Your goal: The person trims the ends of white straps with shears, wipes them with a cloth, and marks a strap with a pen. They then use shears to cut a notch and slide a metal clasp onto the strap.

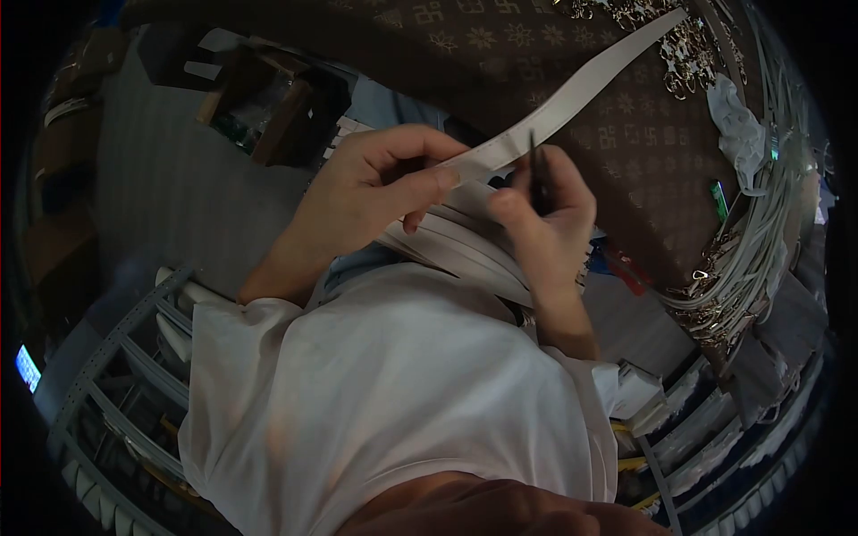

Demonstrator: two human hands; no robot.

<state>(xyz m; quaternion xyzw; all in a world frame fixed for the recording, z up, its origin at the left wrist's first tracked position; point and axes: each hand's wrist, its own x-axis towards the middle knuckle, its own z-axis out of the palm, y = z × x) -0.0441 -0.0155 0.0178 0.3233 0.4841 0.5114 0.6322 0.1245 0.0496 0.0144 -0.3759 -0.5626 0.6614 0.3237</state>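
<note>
A long white strap (576, 94) with a row of small marks along its edge runs diagonally up to the right. My left hand (362, 188) pinches its lower end between thumb and fingers. Close to the strap's lower edge, my right hand (556, 228) is closed around a slim dark pointed tool (538, 174). Motion blurs that tool, and I cannot tell its exact kind. Below both hands, more white straps (460, 237) lie in curved layers across my lap, partly hidden by my hands.
A brown patterned cloth (617, 147) covers the table ahead. On it lie gold metal clasps (688, 58), a crumpled pale plastic bag (737, 125), a green object (719, 201) and a bundle of white cords (760, 259). An open box (255, 103) stands left; a metal rack (112, 339) is lower left.
</note>
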